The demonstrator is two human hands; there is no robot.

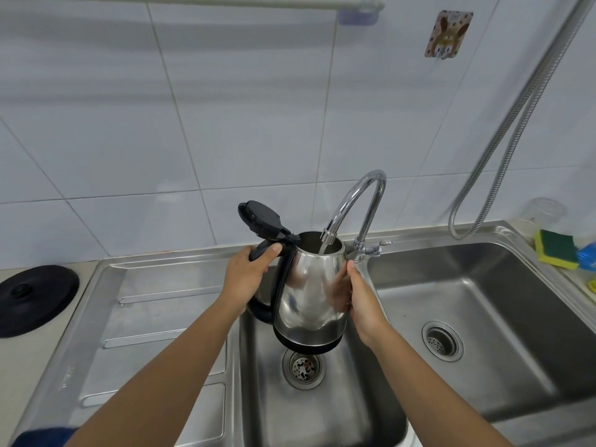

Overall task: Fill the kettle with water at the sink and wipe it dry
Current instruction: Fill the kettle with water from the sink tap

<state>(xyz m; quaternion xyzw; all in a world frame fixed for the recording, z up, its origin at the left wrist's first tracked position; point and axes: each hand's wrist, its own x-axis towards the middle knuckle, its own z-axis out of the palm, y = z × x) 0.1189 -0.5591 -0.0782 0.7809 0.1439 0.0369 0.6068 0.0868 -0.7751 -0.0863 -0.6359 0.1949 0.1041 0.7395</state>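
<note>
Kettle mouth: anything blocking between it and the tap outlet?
Nothing visible. The lid is flipped back over the handle, the tap outlet sits over the open mouth of the kettle, and water runs straight in. Left hand grips the handle; right hand holds the body.

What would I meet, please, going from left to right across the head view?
Round black kettle base, left hand, shiny steel kettle, right hand, right-hand round metal drain, yellow-and-green sponge.
</note>
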